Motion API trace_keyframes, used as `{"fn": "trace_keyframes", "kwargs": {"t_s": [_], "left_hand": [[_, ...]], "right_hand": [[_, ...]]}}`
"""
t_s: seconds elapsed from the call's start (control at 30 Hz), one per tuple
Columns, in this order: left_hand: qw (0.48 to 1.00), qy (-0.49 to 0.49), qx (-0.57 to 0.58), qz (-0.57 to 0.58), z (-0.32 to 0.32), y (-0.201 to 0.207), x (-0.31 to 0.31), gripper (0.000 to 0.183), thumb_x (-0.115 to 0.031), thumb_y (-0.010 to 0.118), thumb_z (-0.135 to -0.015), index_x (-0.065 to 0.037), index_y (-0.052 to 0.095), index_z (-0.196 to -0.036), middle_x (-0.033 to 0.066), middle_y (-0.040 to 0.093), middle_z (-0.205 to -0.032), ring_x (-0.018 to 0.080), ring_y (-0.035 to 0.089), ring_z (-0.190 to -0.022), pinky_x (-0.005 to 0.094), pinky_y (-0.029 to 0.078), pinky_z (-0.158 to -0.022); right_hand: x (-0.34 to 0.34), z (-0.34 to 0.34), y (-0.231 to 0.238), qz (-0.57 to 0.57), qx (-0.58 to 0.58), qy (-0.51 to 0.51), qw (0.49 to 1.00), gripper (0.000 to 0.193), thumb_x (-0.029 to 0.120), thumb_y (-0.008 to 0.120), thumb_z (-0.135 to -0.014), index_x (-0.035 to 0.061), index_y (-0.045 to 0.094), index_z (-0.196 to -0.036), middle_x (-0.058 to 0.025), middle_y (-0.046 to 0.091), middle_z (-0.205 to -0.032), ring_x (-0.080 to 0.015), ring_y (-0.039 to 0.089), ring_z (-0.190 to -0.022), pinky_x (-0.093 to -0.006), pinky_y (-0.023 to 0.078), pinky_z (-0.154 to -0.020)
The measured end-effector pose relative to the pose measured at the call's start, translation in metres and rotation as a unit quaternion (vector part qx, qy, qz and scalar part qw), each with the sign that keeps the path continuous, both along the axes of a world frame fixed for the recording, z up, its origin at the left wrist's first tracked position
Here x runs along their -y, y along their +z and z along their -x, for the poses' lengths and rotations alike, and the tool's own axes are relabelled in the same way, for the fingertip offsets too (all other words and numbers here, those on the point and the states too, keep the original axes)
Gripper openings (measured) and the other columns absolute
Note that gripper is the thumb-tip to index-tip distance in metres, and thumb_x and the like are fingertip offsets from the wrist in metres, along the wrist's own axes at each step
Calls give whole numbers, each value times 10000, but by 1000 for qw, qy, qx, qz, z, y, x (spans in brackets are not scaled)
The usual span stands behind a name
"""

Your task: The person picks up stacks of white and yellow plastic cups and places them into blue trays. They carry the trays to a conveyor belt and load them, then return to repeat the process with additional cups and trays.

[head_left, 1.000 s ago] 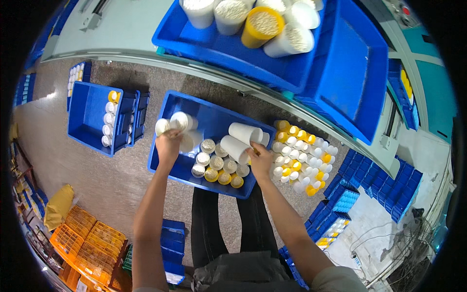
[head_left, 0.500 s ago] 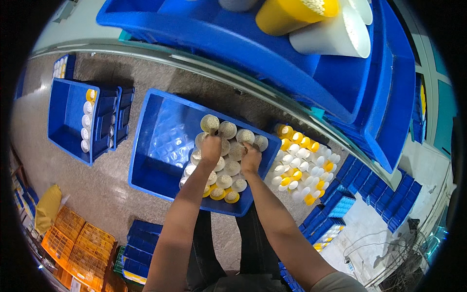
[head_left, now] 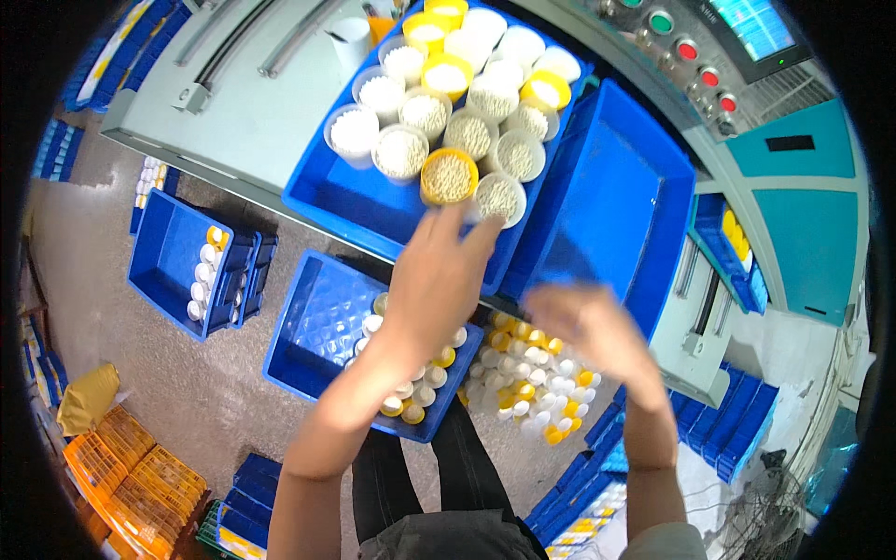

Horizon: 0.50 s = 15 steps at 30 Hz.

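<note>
My left hand (head_left: 437, 280) reaches over the front of a blue bin (head_left: 322, 201) filled with cups of small white pellets. Its fingers are apart, the tips right by a yellow cup (head_left: 449, 177) and a whitish cup (head_left: 501, 199) in the nearest row; I cannot tell whether they touch. To the right, my right hand (head_left: 593, 327) is smeared by motion in front of a second blue bin (head_left: 607, 205), and its grip cannot be made out. Below my left arm a lower blue bin (head_left: 313, 289) holds more pellet-filled cups, partly hidden by that arm.
White and yellow cups (head_left: 537, 383) stand massed on the right of the lower bin. A machine panel with buttons (head_left: 686, 49) rises at the far right. Another blue bin (head_left: 168, 243) with cups sits at left; orange crates (head_left: 131, 457) are stacked lower left.
Both hands have left the cups in the lower bin and come up and forward, the left to the upper bin's cups. The view has tilted up, bringing the upper bin and machine panel into sight.
</note>
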<state>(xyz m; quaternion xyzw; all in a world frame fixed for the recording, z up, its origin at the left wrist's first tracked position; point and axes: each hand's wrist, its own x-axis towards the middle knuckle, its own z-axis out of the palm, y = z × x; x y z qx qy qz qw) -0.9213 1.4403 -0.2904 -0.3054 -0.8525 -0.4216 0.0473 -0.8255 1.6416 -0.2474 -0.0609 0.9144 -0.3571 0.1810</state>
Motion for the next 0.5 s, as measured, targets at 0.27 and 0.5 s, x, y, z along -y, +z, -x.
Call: {"fn": "trace_keyframes", "kwargs": {"t_s": [0.27, 0.5], "left_hand": [[978, 93, -72, 173, 73, -31, -92, 47, -79, 695, -703, -57, 736, -701, 145, 692, -759, 319, 699, -675, 396, 567, -615], [988, 67, -31, 138, 60, -4, -66, 46, -64, 682, -695, -74, 727, -692, 144, 692, -717, 277, 704, -702, 390, 566, -642]], "right_hand": [[-79, 240, -55, -214, -193, 108, 951, 352, -17, 675, -734, 116, 685, -1060, -144, 636, -1165, -347, 626, -1064, -401, 521, -895], [-57, 242, -27, -230, -218, 146, 937, 310, -127, 630, -655, 58, 736, -879, -151, 703, -950, -322, 679, -950, -375, 528, -846]]}}
